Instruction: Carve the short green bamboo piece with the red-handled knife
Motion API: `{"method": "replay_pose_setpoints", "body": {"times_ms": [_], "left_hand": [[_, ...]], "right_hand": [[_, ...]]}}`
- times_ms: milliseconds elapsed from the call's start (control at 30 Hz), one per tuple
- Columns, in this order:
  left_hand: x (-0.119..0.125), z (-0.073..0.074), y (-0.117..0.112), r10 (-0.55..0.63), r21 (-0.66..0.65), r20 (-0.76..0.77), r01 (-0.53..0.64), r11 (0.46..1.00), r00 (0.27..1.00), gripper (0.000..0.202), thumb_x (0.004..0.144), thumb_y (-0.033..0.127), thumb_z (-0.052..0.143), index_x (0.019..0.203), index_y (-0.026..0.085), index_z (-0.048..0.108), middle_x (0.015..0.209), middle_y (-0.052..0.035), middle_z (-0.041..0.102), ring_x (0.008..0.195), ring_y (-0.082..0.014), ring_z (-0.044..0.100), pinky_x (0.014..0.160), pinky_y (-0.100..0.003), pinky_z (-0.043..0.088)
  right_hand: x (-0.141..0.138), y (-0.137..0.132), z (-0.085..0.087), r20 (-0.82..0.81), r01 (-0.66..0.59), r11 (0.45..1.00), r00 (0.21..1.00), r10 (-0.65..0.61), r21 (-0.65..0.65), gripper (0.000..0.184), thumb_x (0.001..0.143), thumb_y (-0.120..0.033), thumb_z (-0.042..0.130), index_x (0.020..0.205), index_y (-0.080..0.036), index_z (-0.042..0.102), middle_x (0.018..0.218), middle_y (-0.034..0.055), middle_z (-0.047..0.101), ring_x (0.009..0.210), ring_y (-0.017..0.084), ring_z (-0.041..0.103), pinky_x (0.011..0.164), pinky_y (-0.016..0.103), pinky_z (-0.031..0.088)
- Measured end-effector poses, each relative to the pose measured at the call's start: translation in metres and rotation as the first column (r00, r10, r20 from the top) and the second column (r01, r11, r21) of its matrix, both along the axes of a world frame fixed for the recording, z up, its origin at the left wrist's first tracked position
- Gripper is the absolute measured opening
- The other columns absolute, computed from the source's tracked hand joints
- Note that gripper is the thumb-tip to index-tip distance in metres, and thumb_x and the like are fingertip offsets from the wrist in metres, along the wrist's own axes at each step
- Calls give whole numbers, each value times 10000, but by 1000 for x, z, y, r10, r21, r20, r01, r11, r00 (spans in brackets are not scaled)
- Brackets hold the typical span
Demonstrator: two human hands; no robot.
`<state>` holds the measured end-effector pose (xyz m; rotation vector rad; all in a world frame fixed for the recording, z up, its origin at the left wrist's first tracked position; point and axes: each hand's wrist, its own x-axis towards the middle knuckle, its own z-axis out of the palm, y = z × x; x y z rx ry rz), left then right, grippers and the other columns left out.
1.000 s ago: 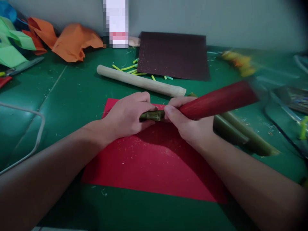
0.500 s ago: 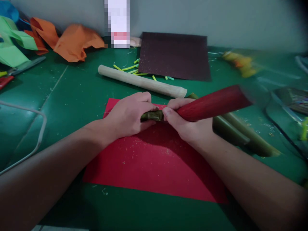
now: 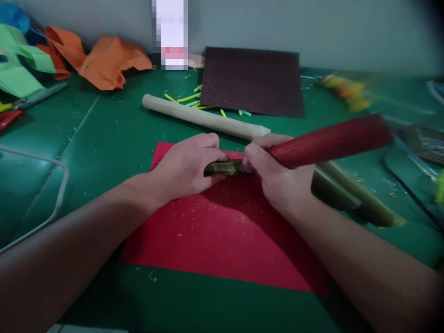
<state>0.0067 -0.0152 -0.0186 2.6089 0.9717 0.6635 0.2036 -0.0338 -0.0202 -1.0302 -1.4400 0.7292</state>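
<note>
Over the red sheet point(image 3: 208, 236), my left hand point(image 3: 183, 164) is closed around a short green bamboo piece point(image 3: 225, 167), whose right end sticks out between thumb and fingers. My right hand point(image 3: 284, 175) grips a tool with a thick red handle point(image 3: 329, 141) that slants up to the right. Its dark working end, partly hidden by my fingers, meets the right end of the bamboo piece. Fine pale shavings point(image 3: 236, 215) are scattered on the red sheet.
Behind my hands lies a pale peeled bamboo stick point(image 3: 204, 115). Dark green bamboo lengths point(image 3: 357, 199) rest beside my right forearm. A dark brown sheet point(image 3: 253, 81), crumpled orange paper point(image 3: 107, 62) and red-handled scissors point(image 3: 10, 118) lie farther back. A pale bent rod point(image 3: 62, 185) is at left.
My right hand has moved to the right with the red-handled tool, and more of the bamboo piece shows between my hands. My left hand keeps its place.
</note>
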Motion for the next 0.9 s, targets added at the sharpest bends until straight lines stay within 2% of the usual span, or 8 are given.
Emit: {"method": "replay_pose_setpoints", "body": {"times_ms": [167, 367, 500, 600, 700, 800, 900], "left_hand": [[1, -1, -1, 6, 23, 8, -6, 1000, 1000, 141, 909, 278, 657, 898, 156, 727, 883, -53, 609, 822, -194, 583, 687, -331, 440], [1, -1, 0, 0, 37, 6, 0, 999, 1000, 159, 923, 296, 633, 872, 163, 704, 862, -51, 599, 799, -189, 566, 662, -325, 421], [0, -1, 1, 0, 34, 13, 0, 999, 1000, 168, 925, 302, 634, 866, 163, 707, 858, -51, 597, 801, -191, 568, 666, -331, 423], [0, -2, 1, 14, 15, 22, -14, 1000, 1000, 156, 916, 291, 640, 923, 165, 732, 898, -59, 612, 842, -203, 585, 700, -340, 448], [0, -2, 1, 4, -5, 10, -4, 1000, 1000, 166, 900, 283, 660, 967, 158, 747, 928, -67, 619, 866, -210, 598, 740, -351, 475], [0, -1, 0, -2, -3, 2, 2, 1000, 1000, 169, 904, 297, 666, 962, 161, 749, 925, -64, 617, 859, -205, 596, 739, -345, 475], [0, -1, 0, 0, 16, 18, -1, 1000, 1000, 159, 915, 299, 654, 931, 164, 736, 901, -58, 612, 836, -197, 583, 704, -332, 450]], "right_hand": [[5, -1, 4, 206, -156, 988, 967, 150, 13, 286, 835, -207, 691, 571, -250, 591, 542, -29, 580, 506, 131, 530, 513, 311, 426], [6, -1, 7, 266, -224, 974, 938, 222, -24, 266, 823, -224, 683, 580, -245, 576, 520, -45, 532, 459, 102, 449, 451, 282, 359], [4, -2, 3, 227, -170, 985, 961, 157, 40, 236, 818, -216, 731, 619, -258, 612, 575, -38, 586, 504, 118, 502, 510, 303, 433], [0, -2, -1, 129, -87, 991, 989, 74, 102, 208, 834, -229, 745, 654, -271, 649, 651, -22, 655, 594, 148, 583, 588, 329, 493], [-1, 0, -3, 33, -5, 997, 999, 3, 83, 204, 837, -284, 757, 658, -264, 660, 670, -25, 661, 621, 148, 589, 652, 342, 514], [1, 1, -2, 39, -36, 998, 999, 34, 54, 219, 833, -245, 734, 632, -254, 649, 627, -32, 625, 577, 135, 564, 608, 324, 495], [4, 0, 2, 142, -121, 992, 983, 115, 36, 276, 837, -198, 700, 583, -249, 608, 576, -27, 603, 542, 135, 560, 549, 310, 465]]}}
